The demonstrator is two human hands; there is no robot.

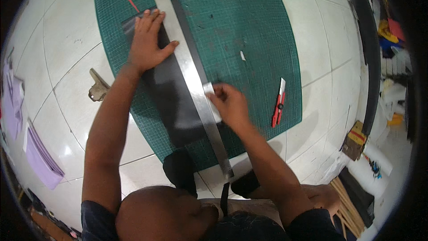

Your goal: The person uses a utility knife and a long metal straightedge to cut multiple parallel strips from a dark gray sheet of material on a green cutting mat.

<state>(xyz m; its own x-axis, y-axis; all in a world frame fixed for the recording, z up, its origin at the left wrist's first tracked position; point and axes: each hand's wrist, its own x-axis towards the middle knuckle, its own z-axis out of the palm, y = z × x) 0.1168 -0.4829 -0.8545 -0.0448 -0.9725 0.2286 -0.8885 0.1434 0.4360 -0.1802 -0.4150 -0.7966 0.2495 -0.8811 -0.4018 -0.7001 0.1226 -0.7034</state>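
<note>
A long metal ruler [180, 53] lies lengthwise over a black sheet of material [171, 102] on the green cutting mat [249, 22]. My left hand [149, 40] is spread flat on the sheet's far part, its thumb on the ruler and its fingertips by the ruler's left edge. Beside the ruler's right edge, my right hand [229, 105] pinches a small flat white piece [208, 88]; whether it is chalk or paper I cannot tell. Another white strip [215, 111] shows under that hand, partly hidden.
A red utility knife [278, 107], blade out, lies on the mat's right side. A white scrap [242, 55] and a thin red strip [131, 2] are also on the mat. Left on the tiles are a metal clip [98, 87] and folded lilac cloth [42, 156]. Wooden sticks [350, 205] lie lower right.
</note>
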